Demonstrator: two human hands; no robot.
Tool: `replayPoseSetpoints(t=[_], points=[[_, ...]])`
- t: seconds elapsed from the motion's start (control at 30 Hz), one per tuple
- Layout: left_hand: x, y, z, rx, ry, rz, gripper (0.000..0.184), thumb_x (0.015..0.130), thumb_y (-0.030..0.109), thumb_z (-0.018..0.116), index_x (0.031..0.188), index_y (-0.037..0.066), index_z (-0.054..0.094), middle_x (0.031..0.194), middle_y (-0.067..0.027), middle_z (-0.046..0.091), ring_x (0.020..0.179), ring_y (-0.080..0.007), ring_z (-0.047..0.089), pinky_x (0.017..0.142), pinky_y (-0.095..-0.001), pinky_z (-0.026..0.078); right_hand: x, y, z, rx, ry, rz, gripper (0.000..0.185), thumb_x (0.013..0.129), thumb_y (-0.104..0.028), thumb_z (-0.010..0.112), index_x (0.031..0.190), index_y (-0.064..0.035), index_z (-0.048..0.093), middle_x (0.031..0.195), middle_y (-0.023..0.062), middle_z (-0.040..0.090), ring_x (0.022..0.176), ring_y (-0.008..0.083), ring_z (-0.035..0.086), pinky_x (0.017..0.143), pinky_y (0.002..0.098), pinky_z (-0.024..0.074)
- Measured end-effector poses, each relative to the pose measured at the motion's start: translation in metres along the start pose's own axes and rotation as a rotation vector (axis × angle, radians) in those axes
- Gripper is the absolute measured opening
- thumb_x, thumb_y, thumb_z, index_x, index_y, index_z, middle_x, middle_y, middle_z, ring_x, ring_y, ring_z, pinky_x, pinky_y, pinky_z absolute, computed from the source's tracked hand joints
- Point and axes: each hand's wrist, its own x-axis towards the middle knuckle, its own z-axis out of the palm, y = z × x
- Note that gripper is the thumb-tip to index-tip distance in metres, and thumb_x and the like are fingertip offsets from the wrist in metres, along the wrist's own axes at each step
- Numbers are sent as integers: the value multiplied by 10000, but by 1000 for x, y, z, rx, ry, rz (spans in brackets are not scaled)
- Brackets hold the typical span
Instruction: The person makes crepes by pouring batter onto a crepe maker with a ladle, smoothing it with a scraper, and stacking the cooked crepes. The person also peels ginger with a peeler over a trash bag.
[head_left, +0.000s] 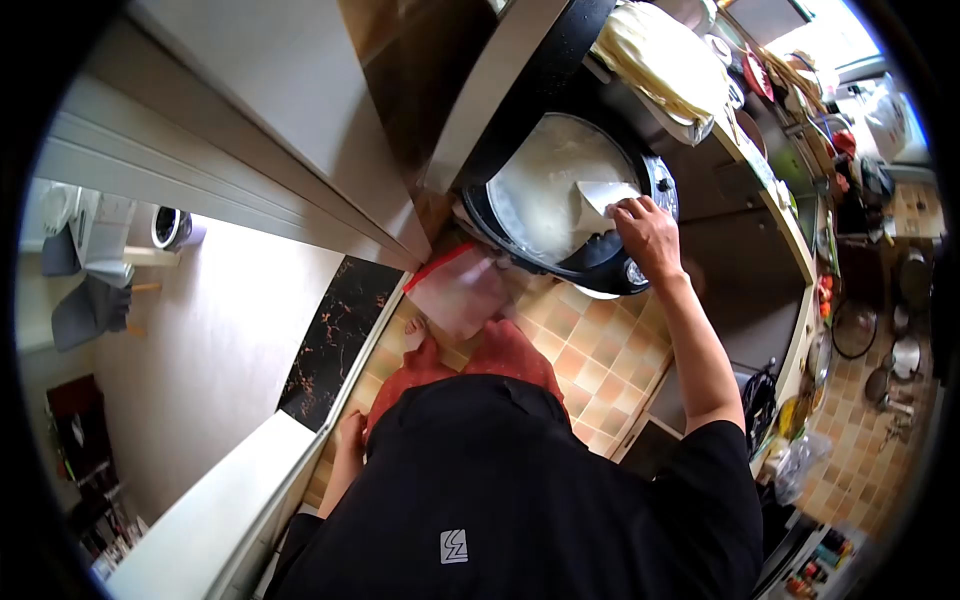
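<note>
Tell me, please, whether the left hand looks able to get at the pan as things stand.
Probably yes, by reaching forward: the left hand hangs by the thigh, but the lid is up, the pan lies uncovered, and the right hand is off at its right side.

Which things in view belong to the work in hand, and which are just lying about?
In use:
pale flat scraper, held in the right hand
round black pan
whitish layer inside it

Apparently just lying about:
red-edged bag near the feet
crumpled clear bag

Cannot tell: the pale folded stack beside the pan.
</note>
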Motion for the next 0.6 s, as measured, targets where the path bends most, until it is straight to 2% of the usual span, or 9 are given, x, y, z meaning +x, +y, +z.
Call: replayPoseSetpoints(t=[0.07,0.1,0.17,0.2,0.27,0.43,0.5,0.6], points=[[15,21,-26,-21,31,-79,292,838,41,482,1105,90,589,999,-91,642,922,-219,621,691,-334,496,-8,-19,-4,-22,-10,63,167,774,-111,616,929,-160,652,886,-16,621,873,188,603,695,322,520],[39,23,-43,-79,-6,-76,357,818,12,503,1159,104,559,1030,-87,631,925,-231,615,726,-388,508,-11,-29,-6,-34,-13,94,160,776,-112,615,924,-161,650,879,-14,619,872,188,603,688,320,522],[41,48,-61,76,-10,-18,458,803,7,525,1250,104,509,1060,-90,621,932,-230,609,741,-400,516,-13,-47,-9,-45,2,147,124,787,-120,606,897,-162,645,852,-3,609,842,195,603,654,318,526],[46,59,-69,-37,1,-60,519,799,9,515,1309,101,476,1051,-90,625,905,-223,609,722,-368,523,-12,-58,-13,-57,-11,178,109,786,-117,605,878,-161,645,844,-1,605,831,197,604,642,319,528],[53,73,-77,-17,15,-37,525,805,16,491,1323,98,462,1062,-87,629,878,-207,609,736,-376,530,-10,-75,-14,-79,-23,221,77,788,-111,599,824,-160,645,815,4,596,803,199,607,616,320,532],[66,97,-81,4,-27,-28,523,798,14,475,1313,108,470,1059,-95,634,862,-191,606,745,-384,533,6,-115,-21,-54,-72,342,58,802,-130,595,801,-127,653,822,36,615,800,226,622,641,344,539],[84,96,-86,5,-127,-40,552,788,0,470,1332,92,452,1078,-114,632,902,-221,616,752,-399,537,17,-128,-23,-29,-77,397,61,807,-127,594,807,-111,652,830,57,626,800,243,626,655,354,542],[92,96,-81,11,-134,-40,555,791,1,466,1339,78,442,1098,-135,629,919,-238,618,768,-413,543,38,-148,-23,55,-74,465,71,807,-119,584,802,-84,646,827,92,635,809,285,638,689,396,541]])
